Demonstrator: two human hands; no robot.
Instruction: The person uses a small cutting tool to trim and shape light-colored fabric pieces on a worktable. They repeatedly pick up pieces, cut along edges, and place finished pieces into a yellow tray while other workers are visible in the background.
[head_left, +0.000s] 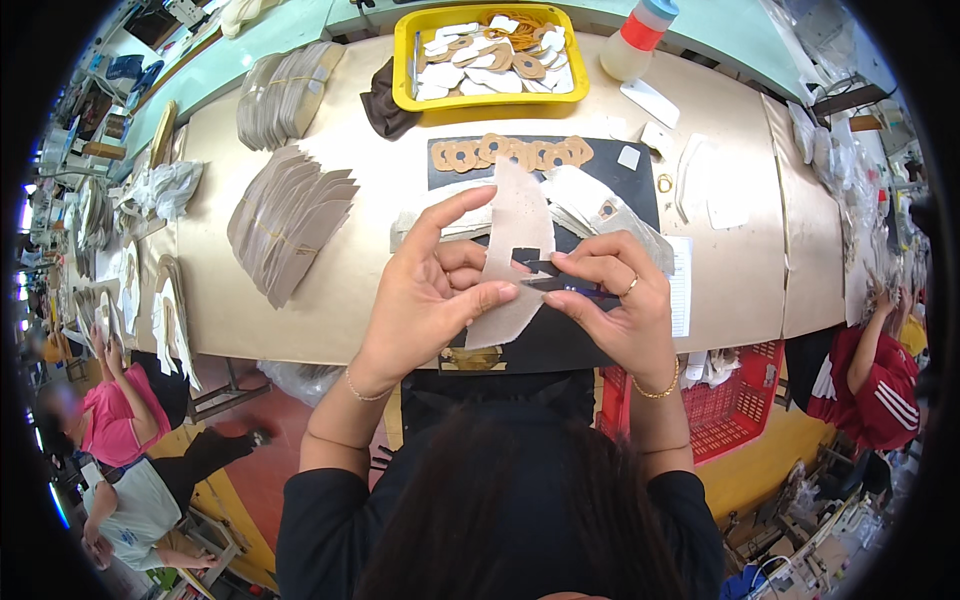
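At the centre of the frame I see my left hand (pixel 425 290) pinching a thin, beige, curved fabric-like cut piece (pixel 515 250): the thumb presses its lower part, the index finger stretches up along its left edge, and the other fingers curl behind. The piece stands upright above the desk (pixel 740 260), with its top reaching toward the upper middle of the frame. My right hand (pixel 615 300) is closed around a small dark tool with a metal tip (pixel 560 283), held between thumb and forefinger; the tip touches the right edge of the beige piece. Behind the hands, a black mat (pixel 600 165) lies on the desk and carries a row of tan, ring-shaped cut-outs (pixel 510 152). At the upper middle sits a yellow plastic tray (pixel 490 100) filled with white and tan cut pieces. Stacks of grey-brown card pieces (pixel 290 220) lie fanned at the upper left. A white bottle with a red band (pixel 635 42) stands at the upper right.
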